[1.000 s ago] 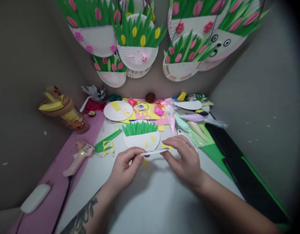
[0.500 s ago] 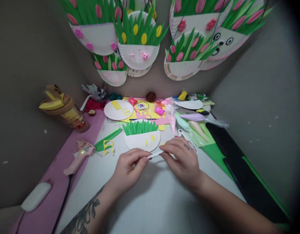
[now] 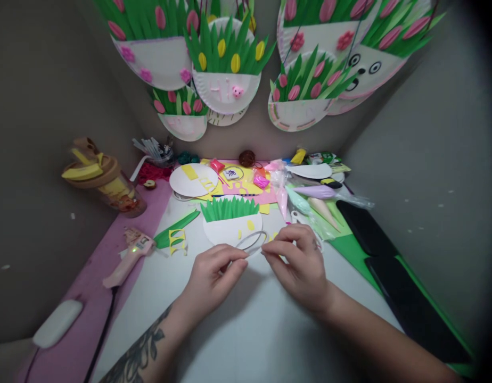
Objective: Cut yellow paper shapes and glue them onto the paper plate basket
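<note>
Left hand (image 3: 212, 276) and right hand (image 3: 297, 263) are both pinching the white paper strip (image 3: 252, 234) between thumb and fingertips, one at each end. The strip is arching into a loop just above the white table (image 3: 246, 330), directly in front of the half paper plate (image 3: 226, 232) with green fringe. The pink glue gun (image 3: 128, 255) is lying well to the left.
</note>
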{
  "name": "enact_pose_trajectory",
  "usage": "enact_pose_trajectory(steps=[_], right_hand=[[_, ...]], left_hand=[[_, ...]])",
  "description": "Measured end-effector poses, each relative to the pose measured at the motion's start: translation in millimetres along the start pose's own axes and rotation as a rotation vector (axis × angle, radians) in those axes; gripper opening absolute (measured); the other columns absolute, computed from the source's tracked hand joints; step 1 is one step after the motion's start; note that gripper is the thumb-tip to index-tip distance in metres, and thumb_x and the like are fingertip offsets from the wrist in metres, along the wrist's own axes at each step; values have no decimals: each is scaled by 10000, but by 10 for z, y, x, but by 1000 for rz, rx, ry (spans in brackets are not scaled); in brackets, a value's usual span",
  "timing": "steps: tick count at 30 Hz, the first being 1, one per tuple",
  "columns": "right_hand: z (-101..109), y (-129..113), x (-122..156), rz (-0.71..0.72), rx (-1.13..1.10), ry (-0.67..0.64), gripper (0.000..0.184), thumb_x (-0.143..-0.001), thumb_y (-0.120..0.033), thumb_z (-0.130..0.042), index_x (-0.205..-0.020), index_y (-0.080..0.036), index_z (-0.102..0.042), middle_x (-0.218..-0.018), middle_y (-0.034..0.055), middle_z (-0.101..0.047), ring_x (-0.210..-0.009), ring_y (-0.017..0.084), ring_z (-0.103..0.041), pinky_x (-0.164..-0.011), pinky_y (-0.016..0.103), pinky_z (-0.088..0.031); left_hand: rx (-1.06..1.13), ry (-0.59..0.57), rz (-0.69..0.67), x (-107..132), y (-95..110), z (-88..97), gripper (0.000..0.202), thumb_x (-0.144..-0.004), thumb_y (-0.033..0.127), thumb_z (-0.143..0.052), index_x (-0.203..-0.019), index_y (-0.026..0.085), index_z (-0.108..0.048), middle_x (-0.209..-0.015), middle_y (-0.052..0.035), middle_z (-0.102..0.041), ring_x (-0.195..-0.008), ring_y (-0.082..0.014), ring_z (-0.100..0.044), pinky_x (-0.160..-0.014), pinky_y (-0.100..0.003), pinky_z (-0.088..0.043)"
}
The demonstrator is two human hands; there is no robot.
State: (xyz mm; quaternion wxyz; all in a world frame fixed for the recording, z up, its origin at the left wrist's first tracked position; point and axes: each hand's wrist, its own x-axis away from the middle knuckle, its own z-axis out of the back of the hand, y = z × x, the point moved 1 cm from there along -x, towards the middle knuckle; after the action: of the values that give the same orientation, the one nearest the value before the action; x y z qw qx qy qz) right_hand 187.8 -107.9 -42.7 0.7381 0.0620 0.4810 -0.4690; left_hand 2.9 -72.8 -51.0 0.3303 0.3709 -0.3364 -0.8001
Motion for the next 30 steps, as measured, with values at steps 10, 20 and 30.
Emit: enact_pose_trajectory(steps=[10, 20, 30], right_hand=[[-20, 15, 18, -20, -8, 24, 212, -810, -112, -641, -980, -238, -639, -816, 32, -543, -770, 192, -535, -722, 377, -464], [-38, -8, 21, -35, -22, 44, 135, -814, -85, -621, -832, -218, -607, -781, 22, -532, -743, 182, -530, -702, 360, -463], [-26, -4, 44, 4, 9, 27, 201, -787, -76, -643, -902, -238, -671, -775, 25, -560, -739, 185, -541, -698, 362, -461]], left_hand=[[-28, 2, -21, 4, 5, 3, 107, -857, 197, -565, -873, 178, -669, -726, -26, -659, -639, -108, -588, -573, -200, -452], [-42, -1, -14, 14, -2, -15, 118, -862, 213, -557, -860, 178, -670, -727, -30, -666, -640, -113, -595, -589, -210, -464], [-54, 33, -29, -5, -2, -14, 105, -840, 193, -573, -843, 178, -677, -752, -40, -699, -687, -130, -623, -630, -229, -481]])
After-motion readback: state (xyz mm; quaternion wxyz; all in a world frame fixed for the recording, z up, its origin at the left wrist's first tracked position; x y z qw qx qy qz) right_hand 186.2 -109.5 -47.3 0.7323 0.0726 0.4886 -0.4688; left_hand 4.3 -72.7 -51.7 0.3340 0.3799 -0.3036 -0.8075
